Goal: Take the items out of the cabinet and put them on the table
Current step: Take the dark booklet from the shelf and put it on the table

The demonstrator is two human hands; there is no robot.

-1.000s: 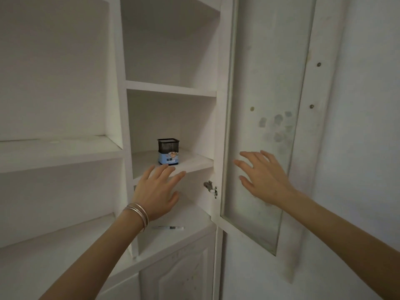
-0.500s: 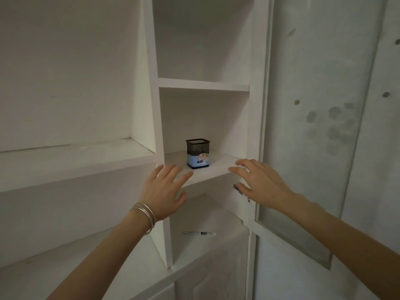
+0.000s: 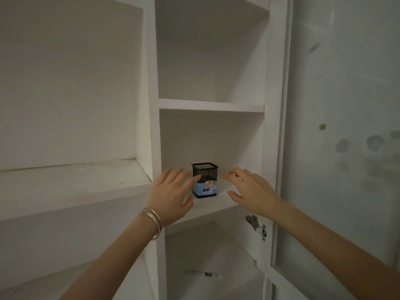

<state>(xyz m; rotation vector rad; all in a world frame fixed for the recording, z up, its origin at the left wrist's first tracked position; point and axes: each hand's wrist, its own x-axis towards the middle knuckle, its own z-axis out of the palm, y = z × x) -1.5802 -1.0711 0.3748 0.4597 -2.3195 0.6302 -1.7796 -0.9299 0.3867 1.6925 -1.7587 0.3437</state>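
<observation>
Reaching; my left hand (image 3: 171, 192) and right hand (image 3: 251, 189) flank the blue-labelled black mesh square pen holder (image 3: 205, 180), fingers spread, holding nothing; next I'd grip its sides, lift.

One mesh holder (image 3: 204, 180), one pen (image 3: 203, 274) (blurred).

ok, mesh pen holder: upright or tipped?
Upright. The pen holder stands on its base on the shelf, open rim up.

A black mesh pen holder with blue label (image 3: 204, 180) stands alone on the white cabinet shelf (image 3: 208, 207), with free room on either side and above. The white-framed glass door (image 3: 324, 191) is swung open.
</observation>
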